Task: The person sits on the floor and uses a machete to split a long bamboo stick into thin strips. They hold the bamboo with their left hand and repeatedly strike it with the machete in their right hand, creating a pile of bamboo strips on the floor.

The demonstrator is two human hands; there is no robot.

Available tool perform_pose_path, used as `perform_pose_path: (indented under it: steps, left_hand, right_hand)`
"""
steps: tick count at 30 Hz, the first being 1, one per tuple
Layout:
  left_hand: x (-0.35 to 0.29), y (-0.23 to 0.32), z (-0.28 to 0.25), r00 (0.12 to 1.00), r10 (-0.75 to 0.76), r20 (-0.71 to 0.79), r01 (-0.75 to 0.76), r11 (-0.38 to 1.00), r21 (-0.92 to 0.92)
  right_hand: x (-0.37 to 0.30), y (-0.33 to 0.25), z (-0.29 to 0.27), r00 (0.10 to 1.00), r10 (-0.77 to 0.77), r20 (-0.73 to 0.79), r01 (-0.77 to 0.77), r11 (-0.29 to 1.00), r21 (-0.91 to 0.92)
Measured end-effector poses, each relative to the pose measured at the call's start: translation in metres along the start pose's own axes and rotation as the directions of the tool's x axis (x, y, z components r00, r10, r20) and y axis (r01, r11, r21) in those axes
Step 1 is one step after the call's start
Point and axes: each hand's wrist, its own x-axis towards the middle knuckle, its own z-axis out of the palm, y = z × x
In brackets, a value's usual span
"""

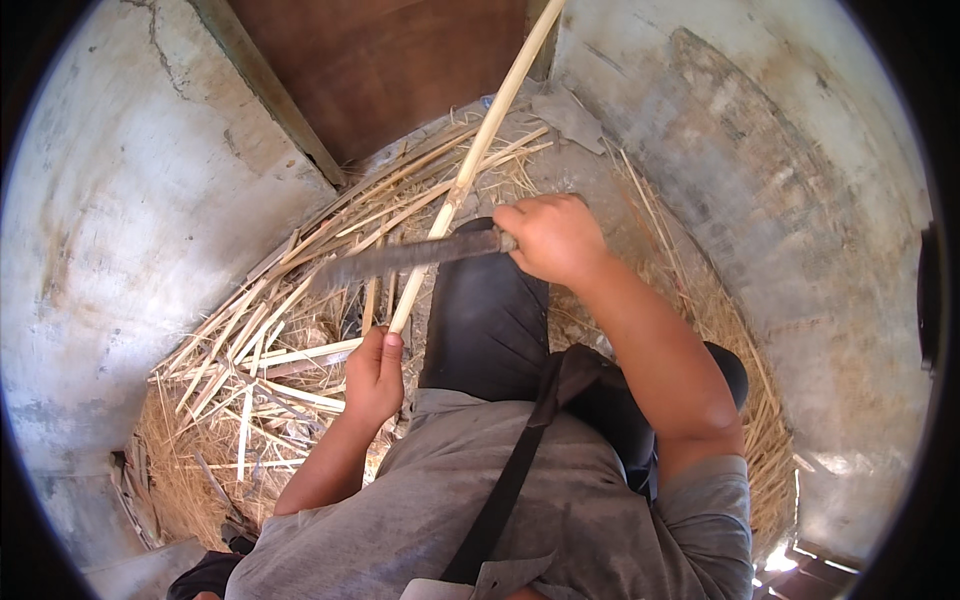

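My left hand [376, 374] is closed round the lower end of a long, pale bamboo strip [487, 130]. The strip slants up and away to the right, past the top edge of the view, with a darker node partway along it. In my right hand [553, 238] is the handle of a machete [405, 258], gripped above my bent knee. Its dark, wide blade points left and crosses the strip a little above my left hand, slightly blurred. Whether the cutting edge touches the strip I cannot tell.
Split bamboo strips [290, 290] lie heaped on the floor to my left, over fine shavings [180, 470]. More shavings [745, 400] run along the right wall [790, 200]. A stained wall [150, 170] curves round the left, and a brown door panel [390, 70] stands ahead.
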Motion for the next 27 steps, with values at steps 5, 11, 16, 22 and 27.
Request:
perform_pose_path:
  steps: [5, 11, 16, 22, 27]
  left_hand:
    - [0.004, -0.006, 0.000, 0.999, 0.031, -0.040, -0.034, 0.997, -0.067]
    - [0.009, -0.001, 0.005, 0.999, 0.038, -0.030, -0.039, 0.998, -0.039]
    - [0.008, 0.000, 0.001, 1.000, 0.018, 0.013, -0.017, 0.998, -0.069]
    - [0.007, -0.017, 0.000, 0.998, 0.056, 0.004, -0.055, 0.986, -0.155]
    - [0.003, -0.016, -0.002, 0.999, 0.029, 0.033, -0.022, 0.981, -0.193]
  right_hand:
    - [0.000, 0.005, -0.005, 0.997, 0.048, -0.059, -0.049, 0.999, -0.018]
    - [-0.008, 0.002, -0.005, 0.997, 0.038, -0.061, -0.038, 0.999, 0.004]
    - [-0.009, 0.011, -0.010, 0.994, 0.053, -0.093, -0.056, 0.998, -0.027]
    - [-0.015, 0.013, -0.017, 0.993, 0.111, -0.046, -0.108, 0.993, 0.051]
    - [-0.021, 0.021, -0.011, 0.992, 0.107, -0.072, -0.100, 0.991, 0.086]
